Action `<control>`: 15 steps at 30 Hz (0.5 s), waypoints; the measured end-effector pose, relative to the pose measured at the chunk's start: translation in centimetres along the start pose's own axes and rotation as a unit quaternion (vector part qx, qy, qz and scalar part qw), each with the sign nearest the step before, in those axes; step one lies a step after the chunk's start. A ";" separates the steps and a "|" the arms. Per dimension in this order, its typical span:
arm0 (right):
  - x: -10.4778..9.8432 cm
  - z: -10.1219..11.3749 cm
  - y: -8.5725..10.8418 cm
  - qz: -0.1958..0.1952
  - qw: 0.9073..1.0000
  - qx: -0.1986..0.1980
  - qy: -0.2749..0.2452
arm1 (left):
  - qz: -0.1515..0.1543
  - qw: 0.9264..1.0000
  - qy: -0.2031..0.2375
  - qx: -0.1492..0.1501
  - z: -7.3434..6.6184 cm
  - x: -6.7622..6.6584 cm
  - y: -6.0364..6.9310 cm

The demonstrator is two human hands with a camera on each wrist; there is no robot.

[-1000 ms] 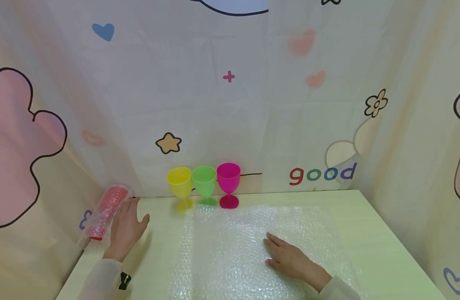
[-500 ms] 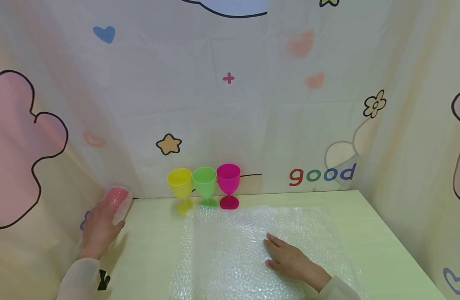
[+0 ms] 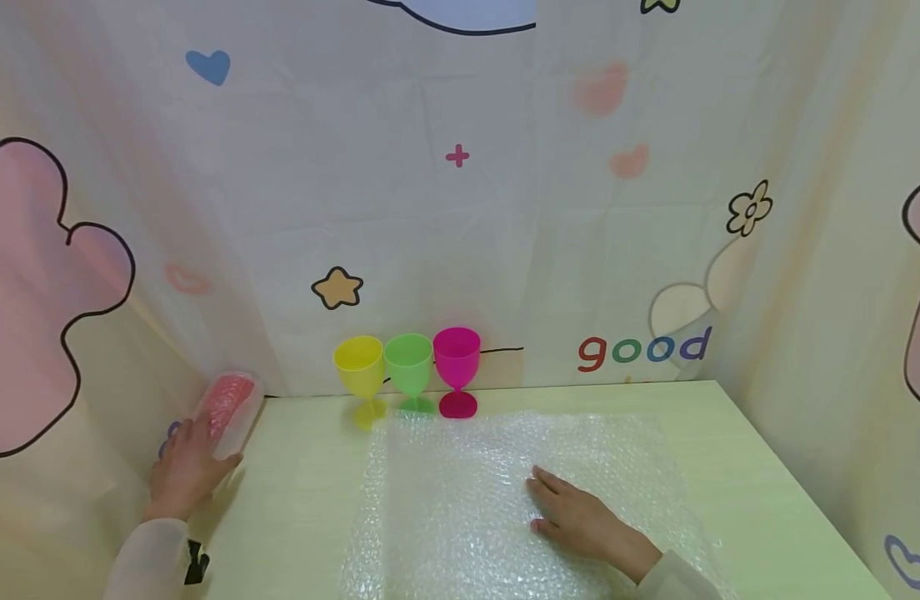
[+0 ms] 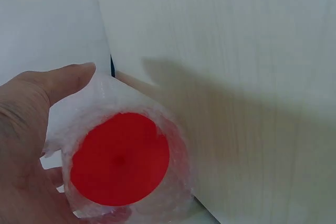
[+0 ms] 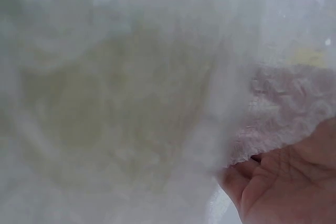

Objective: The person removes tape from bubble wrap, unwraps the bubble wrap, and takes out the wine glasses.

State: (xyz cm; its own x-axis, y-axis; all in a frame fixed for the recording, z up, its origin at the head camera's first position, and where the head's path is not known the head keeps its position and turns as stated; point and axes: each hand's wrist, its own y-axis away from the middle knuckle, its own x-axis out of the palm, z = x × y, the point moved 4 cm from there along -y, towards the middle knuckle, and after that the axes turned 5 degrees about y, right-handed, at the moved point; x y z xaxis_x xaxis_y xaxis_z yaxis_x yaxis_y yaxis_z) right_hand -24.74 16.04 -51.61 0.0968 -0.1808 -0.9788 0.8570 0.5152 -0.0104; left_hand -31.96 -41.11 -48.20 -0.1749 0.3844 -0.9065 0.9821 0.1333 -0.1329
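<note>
At the far left of the table lies a bubble-wrapped red bundle (image 3: 229, 402), with a flat red disc (image 4: 121, 158) at its near end in the left wrist view. My left hand (image 3: 186, 472) touches that near end, its thumb spread away from the wrap and its other fingers along the far side, partly hidden. A sheet of bubble wrap (image 3: 460, 475) lies flat at the centre. My right hand (image 3: 583, 521) rests on the sheet with extended fingers. The right wrist view is mostly filled by blurred wrap, with part of the right hand (image 5: 294, 182) at the edge.
Yellow (image 3: 360, 367), green (image 3: 410, 362) and magenta (image 3: 457, 358) plastic goblets stand side by side at the table's back edge, just behind the sheet. A printed curtain (image 3: 505, 208) encloses the back and sides of the pale table (image 3: 745, 492).
My left hand has moved left onto the bundle, then slid slightly down toward its near end. The bundle looks to be in about the same place. My right hand has stayed still.
</note>
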 end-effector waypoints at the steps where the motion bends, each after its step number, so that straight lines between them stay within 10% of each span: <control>1: 0.0 0.0 0.0 0.000 1.000 -0.001 0.000 | 0.004 1.000 0.000 -0.001 0.2 0.1 -0.1; 15: 0.0 -0.1 0.0 -0.002 1.000 0.000 0.000 | 0.044 0.999 0.005 -0.017 1.9 0.5 -0.8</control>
State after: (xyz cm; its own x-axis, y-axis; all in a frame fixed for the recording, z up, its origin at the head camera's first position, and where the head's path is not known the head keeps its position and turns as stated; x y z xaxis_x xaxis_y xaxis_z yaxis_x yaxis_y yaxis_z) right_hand -24.80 16.08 -51.64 0.0934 -0.1817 -0.9789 0.8577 0.5140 -0.0136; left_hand -32.75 -42.76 -49.34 -0.0881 0.4054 -0.9099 0.9909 0.1291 -0.0384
